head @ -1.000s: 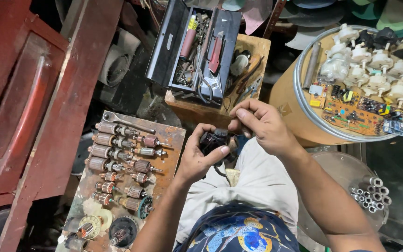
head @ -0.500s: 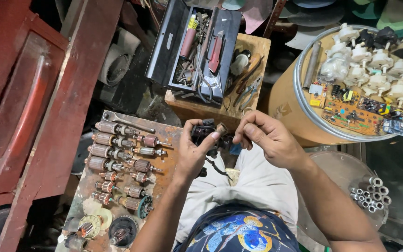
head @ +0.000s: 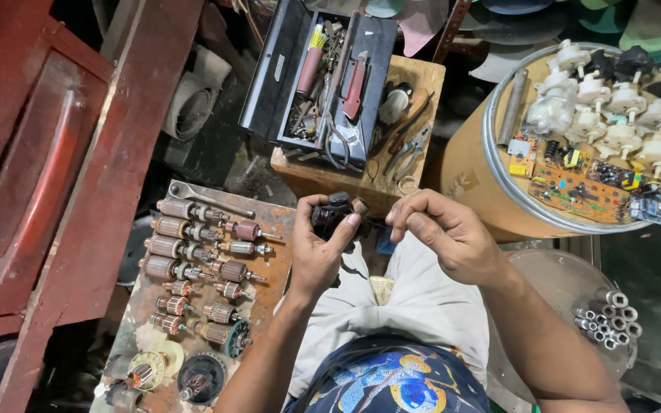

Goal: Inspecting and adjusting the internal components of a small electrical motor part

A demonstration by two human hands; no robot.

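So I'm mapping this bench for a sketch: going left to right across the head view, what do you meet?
Red cabinet door → rusty tray of motor armatures → left hand holding a small black part → right hand → drum lid with circuit boards.

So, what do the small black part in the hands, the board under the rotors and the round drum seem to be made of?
The small black part, held in the left hand with the right hand beside it, looks like dull dark plastic or metal; I cannot tell which. The board looks like rusty steel, with orange-brown patches. The drum seems to be tan cardboard with a shiny metal rim.
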